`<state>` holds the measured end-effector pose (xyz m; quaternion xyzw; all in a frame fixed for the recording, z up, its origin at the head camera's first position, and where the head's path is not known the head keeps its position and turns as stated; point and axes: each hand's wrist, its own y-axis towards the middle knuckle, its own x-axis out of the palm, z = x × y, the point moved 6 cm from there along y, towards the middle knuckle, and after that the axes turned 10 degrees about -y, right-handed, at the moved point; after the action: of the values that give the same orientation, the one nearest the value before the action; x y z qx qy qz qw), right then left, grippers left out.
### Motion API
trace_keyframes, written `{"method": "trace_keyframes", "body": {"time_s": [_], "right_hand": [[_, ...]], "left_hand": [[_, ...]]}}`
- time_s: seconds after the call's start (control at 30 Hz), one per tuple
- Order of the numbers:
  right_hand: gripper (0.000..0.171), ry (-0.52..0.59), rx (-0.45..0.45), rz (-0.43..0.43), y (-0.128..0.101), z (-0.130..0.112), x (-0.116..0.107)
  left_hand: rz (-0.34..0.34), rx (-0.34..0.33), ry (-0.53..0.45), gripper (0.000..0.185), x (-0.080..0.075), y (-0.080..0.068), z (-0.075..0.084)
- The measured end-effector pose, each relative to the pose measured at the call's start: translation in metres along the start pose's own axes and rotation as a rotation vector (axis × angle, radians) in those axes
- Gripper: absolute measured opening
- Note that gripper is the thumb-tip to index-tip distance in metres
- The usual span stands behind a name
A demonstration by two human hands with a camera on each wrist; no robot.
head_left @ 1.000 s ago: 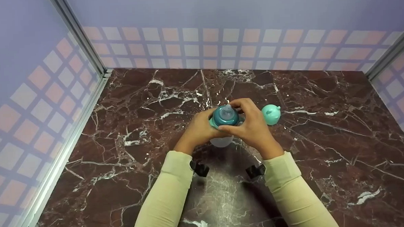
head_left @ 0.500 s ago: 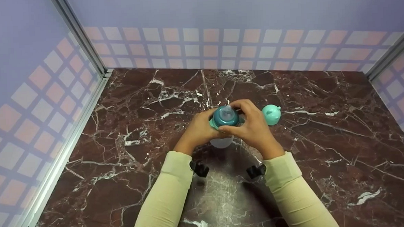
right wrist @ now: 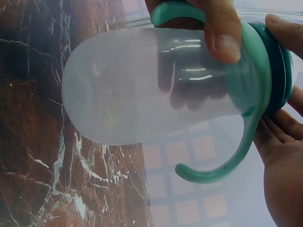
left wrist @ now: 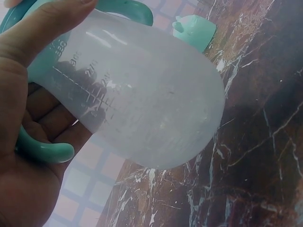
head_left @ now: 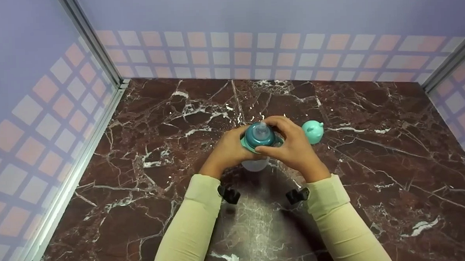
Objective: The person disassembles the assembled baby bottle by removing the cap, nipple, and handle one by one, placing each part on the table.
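A translucent baby bottle (right wrist: 128,85) with measuring marks stands between both hands in the head view. Its mint handle ring (right wrist: 258,61) has two curved handles, and a dark teal collar (head_left: 260,135) with a clear nipple (head_left: 262,129) tops it. My left hand (head_left: 229,148) grips the bottle's upper body, thumb on one side and fingers behind, one handle by the palm in the left wrist view. With thumb and fingers on opposite sides, my right hand (head_left: 294,147) pinches the teal collar. A mint bottle cap (head_left: 313,131) lies just right of the right hand.
Dark red marbled tabletop (head_left: 142,213) spreads under the hands. Behind it rises a lilac wall (head_left: 219,13) with pink and white squares, and a similar panel (head_left: 23,100) stands at the left. A metal rail (head_left: 70,192) runs along the left edge.
My right hand has shifted very slightly right and toward me, its thumb sliding a little along the collar. The left hand, bottle and cap stay almost in place.
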<state>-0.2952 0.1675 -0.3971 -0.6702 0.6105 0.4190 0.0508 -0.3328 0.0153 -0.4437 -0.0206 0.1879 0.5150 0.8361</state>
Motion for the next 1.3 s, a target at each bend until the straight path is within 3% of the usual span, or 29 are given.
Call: {"method": "trace_keyframes", "body": {"time_s": [0.3,0.77,1.03,1.3], "right_hand": [[0.062,0.063,0.043,-0.064,0.0,0.003,0.002],[0.062,0.197,0.021,-0.122,-0.002,0.001,0.001],[0.06,0.202,0.024,-0.146,-0.003,-0.029,-0.01],[0.072,0.148,0.0,-0.118,-0.003,-0.012,-0.002]], "left_hand": [[-0.029,0.021,-0.02,0.069,0.002,-0.001,0.001],[-0.038,0.041,-0.063,0.068,0.005,-0.001,0.002],[-0.043,0.041,-0.039,0.069,0.005,-0.001,0.002],[-0.026,0.042,-0.029,0.072,0.004,-0.002,0.005]]}}
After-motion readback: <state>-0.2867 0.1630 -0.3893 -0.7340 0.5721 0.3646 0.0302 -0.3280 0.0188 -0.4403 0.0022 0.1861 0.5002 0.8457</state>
